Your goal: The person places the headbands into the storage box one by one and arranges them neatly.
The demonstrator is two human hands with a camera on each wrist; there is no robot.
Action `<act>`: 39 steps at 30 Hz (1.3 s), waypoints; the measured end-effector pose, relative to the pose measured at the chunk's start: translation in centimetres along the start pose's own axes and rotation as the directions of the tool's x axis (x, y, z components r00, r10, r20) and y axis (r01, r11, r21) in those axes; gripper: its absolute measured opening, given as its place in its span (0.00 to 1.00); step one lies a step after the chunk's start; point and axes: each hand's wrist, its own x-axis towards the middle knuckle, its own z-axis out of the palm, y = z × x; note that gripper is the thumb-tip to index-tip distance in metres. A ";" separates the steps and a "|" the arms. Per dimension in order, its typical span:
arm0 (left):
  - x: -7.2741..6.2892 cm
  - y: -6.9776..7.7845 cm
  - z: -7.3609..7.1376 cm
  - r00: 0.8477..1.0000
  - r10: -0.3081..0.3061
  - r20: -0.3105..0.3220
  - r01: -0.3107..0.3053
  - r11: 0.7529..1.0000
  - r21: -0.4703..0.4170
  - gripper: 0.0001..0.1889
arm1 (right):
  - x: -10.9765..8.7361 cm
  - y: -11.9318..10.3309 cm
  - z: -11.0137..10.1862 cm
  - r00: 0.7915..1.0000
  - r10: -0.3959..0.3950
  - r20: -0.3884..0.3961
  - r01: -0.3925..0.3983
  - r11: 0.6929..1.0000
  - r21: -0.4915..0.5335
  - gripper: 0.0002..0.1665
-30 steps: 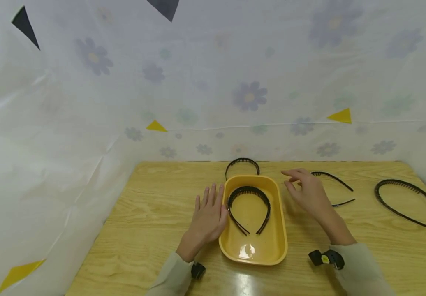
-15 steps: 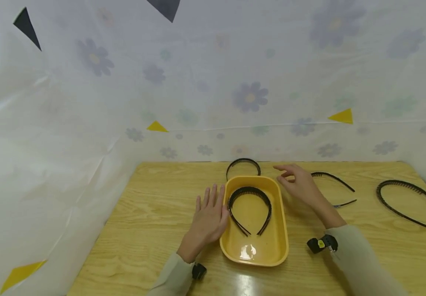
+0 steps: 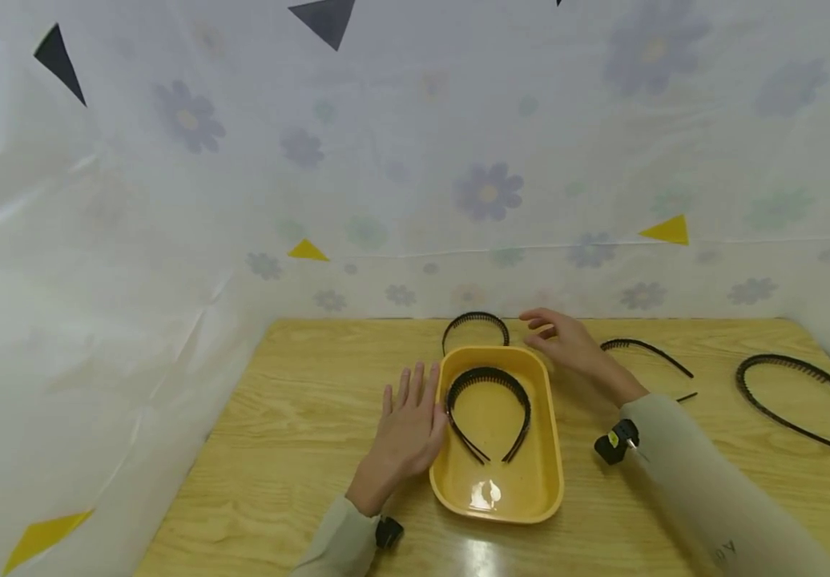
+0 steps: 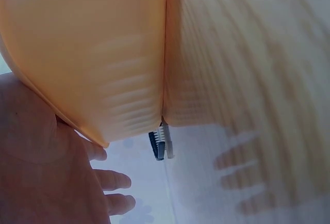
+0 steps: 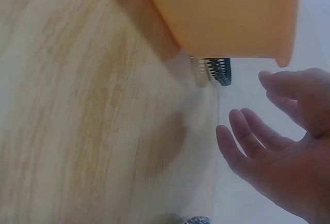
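A yellow tray [image 3: 494, 503] stands on the wooden table, with black toothed headbands [image 3: 489, 375] lying together inside it. My left hand [image 3: 408, 429] rests against the tray's left side, its fingers straight; the left wrist view shows the palm by the tray rim. Behind the tray lies another black headband [image 3: 476, 316], partly hidden by the tray. Close to the right of that headband hovers my right hand [image 3: 566, 340], fingers loosely bent, thumb apart, holding nothing. In the right wrist view the teeth of the rear headband [image 5: 220, 72] show past the tray's bottom corner.
Right of the tray lies a black headband [image 3: 649, 346], partly covered by the right arm. Farther right is another black headband [image 3: 804, 367]. A white flowered sheet [image 3: 400, 160] rises behind the table [image 3: 278, 409] and along its left side.
My right hand has moved left and away from me, past the tray's right side toward the headband behind it. My left hand stays at the tray.
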 end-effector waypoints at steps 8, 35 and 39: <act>0.0 -0.1 0.0 1.000 -0.003 0.010 0.003 1.000 -0.006 0.32 | 1.8 1.3 0.7 0.996 -0.030 0.083 0.026 0.998 0.057 0.26; -0.3 0.2 0.1 1.000 -0.001 0.002 0.001 1.000 -0.001 0.32 | 3.9 2.2 1.8 0.991 -0.035 0.129 0.039 0.999 -0.032 0.24; -0.2 0.3 0.1 1.000 0.002 0.004 -0.002 1.000 -0.006 0.32 | 3.9 2.2 1.8 0.997 -0.019 0.079 0.025 0.997 -0.069 0.23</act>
